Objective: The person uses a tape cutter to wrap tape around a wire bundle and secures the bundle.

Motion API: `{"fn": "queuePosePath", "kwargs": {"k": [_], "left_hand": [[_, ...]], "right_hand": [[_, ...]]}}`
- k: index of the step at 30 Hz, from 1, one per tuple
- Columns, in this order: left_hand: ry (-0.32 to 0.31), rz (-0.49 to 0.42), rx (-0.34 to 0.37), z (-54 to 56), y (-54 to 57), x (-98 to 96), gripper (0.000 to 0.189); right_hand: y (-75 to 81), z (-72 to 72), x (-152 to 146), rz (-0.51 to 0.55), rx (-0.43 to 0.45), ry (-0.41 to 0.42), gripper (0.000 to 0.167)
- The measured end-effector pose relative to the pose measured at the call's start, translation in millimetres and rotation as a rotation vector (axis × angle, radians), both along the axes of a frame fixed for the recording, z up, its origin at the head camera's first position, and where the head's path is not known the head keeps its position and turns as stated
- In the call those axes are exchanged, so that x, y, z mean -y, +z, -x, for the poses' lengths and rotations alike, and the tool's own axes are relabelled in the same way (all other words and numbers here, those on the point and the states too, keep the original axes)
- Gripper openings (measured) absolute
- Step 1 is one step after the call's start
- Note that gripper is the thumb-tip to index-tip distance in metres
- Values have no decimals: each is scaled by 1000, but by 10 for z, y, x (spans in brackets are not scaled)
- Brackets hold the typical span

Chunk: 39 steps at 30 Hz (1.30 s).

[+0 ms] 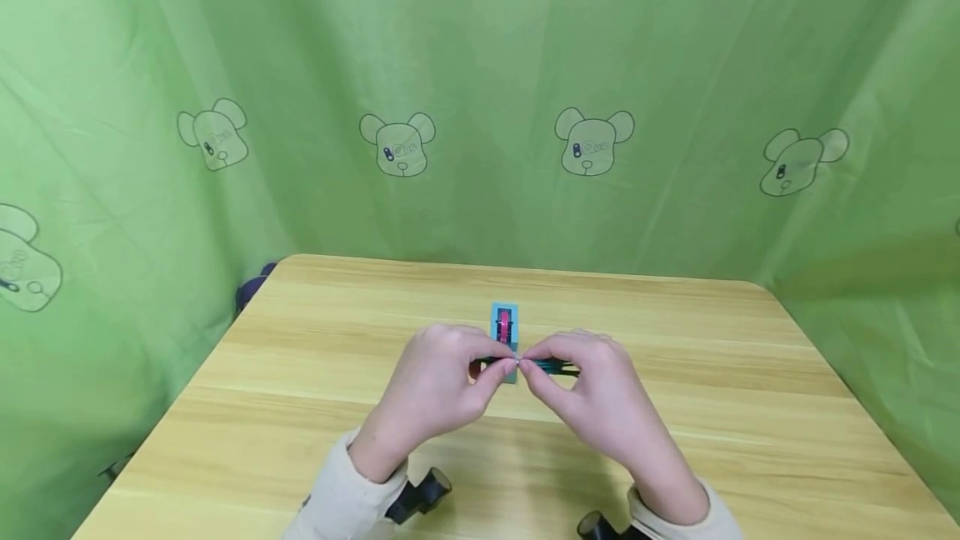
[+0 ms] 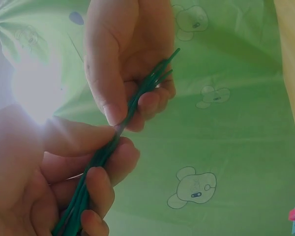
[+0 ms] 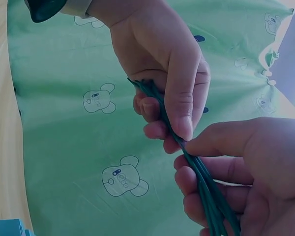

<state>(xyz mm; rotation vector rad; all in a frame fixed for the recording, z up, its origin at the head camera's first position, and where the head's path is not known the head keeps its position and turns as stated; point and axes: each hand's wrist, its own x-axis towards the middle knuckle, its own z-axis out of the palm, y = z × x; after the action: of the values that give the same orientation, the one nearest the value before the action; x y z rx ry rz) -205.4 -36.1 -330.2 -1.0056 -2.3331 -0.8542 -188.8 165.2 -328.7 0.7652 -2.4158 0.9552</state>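
A bundle of thin green strands (image 1: 553,366) is held crosswise between both hands, above the table. My left hand (image 1: 438,377) pinches it from the left between thumb and fingers, while my right hand (image 1: 600,394) grips it from the right. The thumb tips almost meet at a narrow, shiny, pale spot near the bundle's middle. In the left wrist view, loose strand ends (image 2: 163,69) spread out past the right hand's palm. The right wrist view shows other ends (image 3: 141,83) by the left palm. What exactly the strands are cannot be told.
A small light-blue holder with a pink wheel, resembling a tape dispenser (image 1: 504,325), stands on the wooden table (image 1: 360,298) just beyond the hands, which partly cover it. A small orange-red patch (image 1: 475,369) shows beside the left fingers. Green curtain (image 1: 495,215) hangs behind the table.
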Motion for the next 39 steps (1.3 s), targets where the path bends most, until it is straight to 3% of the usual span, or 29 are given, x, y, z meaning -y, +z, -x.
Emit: {"fn": "queuePosePath", "kwargs": {"k": [7, 11, 16, 19, 21, 32, 39], "left_hand": [[-1, -14, 30, -2, 10, 10, 9], [-1, -41, 43, 7, 13, 17, 9], [9, -41, 121, 22, 22, 29, 10], [28, -11, 163, 35, 23, 28, 12], [39, 3, 175, 41, 19, 24, 12], [81, 47, 66, 62, -30, -9, 7], [78, 60, 19, 60, -44, -6, 5]], "right_hand": [[-1, 20, -9, -30, -89, 14, 6], [-10, 32, 2, -24, -194, 21, 11], [-35, 70, 16, -7, -354, 50, 17], [-48, 84, 22, -4, -391, 48, 20], [-55, 85, 23, -1, -385, 44, 20], [-78, 40, 40, -36, -234, -58, 8], [-86, 58, 30, -6, -140, -30, 7]]}}
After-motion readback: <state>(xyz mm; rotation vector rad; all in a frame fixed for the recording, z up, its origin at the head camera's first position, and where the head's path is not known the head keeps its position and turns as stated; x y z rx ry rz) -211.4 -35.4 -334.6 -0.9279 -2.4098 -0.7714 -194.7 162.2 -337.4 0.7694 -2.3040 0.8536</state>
